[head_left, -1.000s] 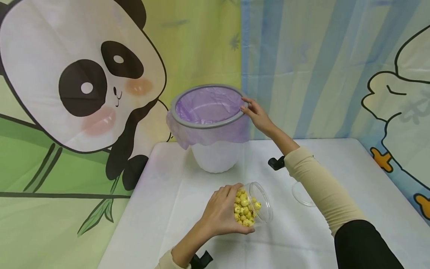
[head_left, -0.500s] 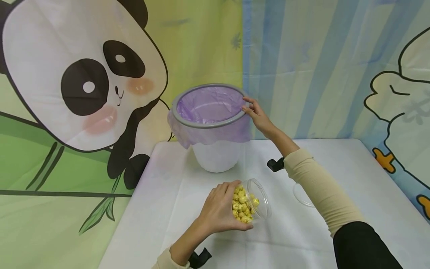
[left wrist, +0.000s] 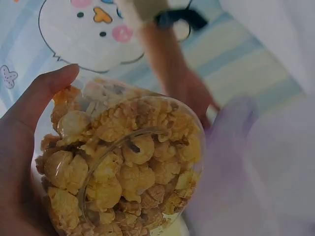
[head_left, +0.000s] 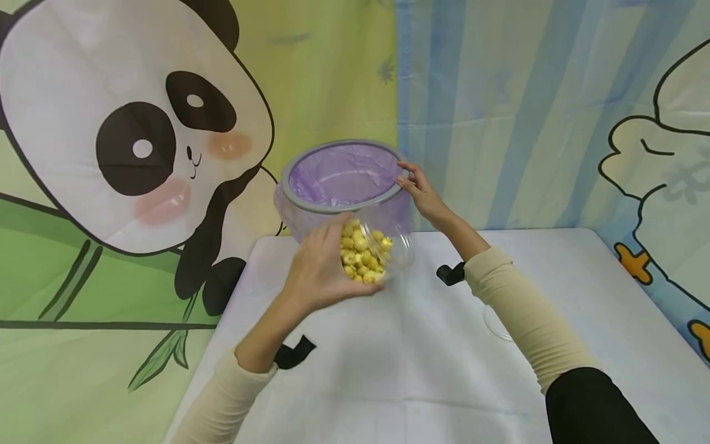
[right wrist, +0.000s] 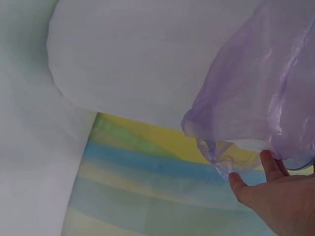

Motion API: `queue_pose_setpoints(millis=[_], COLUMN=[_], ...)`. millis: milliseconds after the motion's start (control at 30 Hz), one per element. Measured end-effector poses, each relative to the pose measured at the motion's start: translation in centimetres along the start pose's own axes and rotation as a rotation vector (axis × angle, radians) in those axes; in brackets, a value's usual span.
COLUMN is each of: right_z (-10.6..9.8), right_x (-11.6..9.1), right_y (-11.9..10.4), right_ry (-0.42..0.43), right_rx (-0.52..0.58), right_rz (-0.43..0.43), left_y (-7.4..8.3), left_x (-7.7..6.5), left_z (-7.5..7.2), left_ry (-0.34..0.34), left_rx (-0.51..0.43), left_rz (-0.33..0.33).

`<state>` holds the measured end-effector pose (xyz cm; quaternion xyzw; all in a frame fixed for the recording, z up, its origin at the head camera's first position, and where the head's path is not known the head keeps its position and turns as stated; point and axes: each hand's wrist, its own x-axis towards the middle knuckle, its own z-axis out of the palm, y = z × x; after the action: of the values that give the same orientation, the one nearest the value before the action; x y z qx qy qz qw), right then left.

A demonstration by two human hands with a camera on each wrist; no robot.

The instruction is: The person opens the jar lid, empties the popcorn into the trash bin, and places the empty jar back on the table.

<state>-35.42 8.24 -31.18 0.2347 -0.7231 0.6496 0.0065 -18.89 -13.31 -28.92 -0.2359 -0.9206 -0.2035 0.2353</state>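
Observation:
My left hand (head_left: 318, 268) grips a clear plastic jar (head_left: 403, 250) of yellow popcorn (head_left: 363, 253), tipped on its side with its rim toward the right. In the head view the jar overlaps the front of a white trash can (head_left: 333, 206), which has a grey rim and a purple trash bag (head_left: 344, 176) lining it and folded over the outside. My right hand (head_left: 427, 197) holds the can's rim at its right side. The left wrist view shows the popcorn (left wrist: 128, 177) packed against the jar's base. Fingers (right wrist: 268, 164) of the right hand show beside the purple bag (right wrist: 256, 83).
A clear round lid (head_left: 493, 324) lies on the white table (head_left: 355, 382), partly hidden behind the right sleeve. Behind the table hang printed cloths, with a panda (head_left: 138, 148) at the left and blue stripes at the right.
My left hand has lifted the popcorn jar forward and to the left, from above the table's middle up to the trash can's front. The right hand stays on the rim.

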Motion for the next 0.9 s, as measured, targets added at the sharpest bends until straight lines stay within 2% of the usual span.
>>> queue_pose_setpoints(millis=[100,200,367,500,600,733,900], right_z=[0.1,0.1,-0.1,-0.3,-0.4,-0.7,-0.8], right_x=[0.4,1.0,1.5,1.4,1.2,1.0,1.0], right_y=[0.4,1.2,2.2,2.3,2.3,2.3,2.5], right_ry=[-0.012,-0.020,-0.026,-0.042,-0.046,-0.043,-0.030], right_rx=[0.002,-0.001,-0.019,-0.018,-0.028,-0.034,-0.013], right_rz=[-0.003,-0.005,-0.003,-0.008,0.005,0.018,0.015], left_y=[-1.0,-2.1,-4.6,-6.6,-8.1,-10.0,-12.1], left_x=[3.0,5.8,10.1,12.6,14.0,15.4,16.4], left_z=[-2.9,-5.2,-7.1,-7.5,-7.4,-6.6,-4.9], left_ry=[0.019,0.032,0.041,0.044,0.040,0.032,0.005], left_rx=[-0.007,-0.008,0.040,0.096,0.129,0.166,0.238], left_rz=[-0.046,-0.114,-0.234,-0.288,-0.296,-0.277,-0.222])
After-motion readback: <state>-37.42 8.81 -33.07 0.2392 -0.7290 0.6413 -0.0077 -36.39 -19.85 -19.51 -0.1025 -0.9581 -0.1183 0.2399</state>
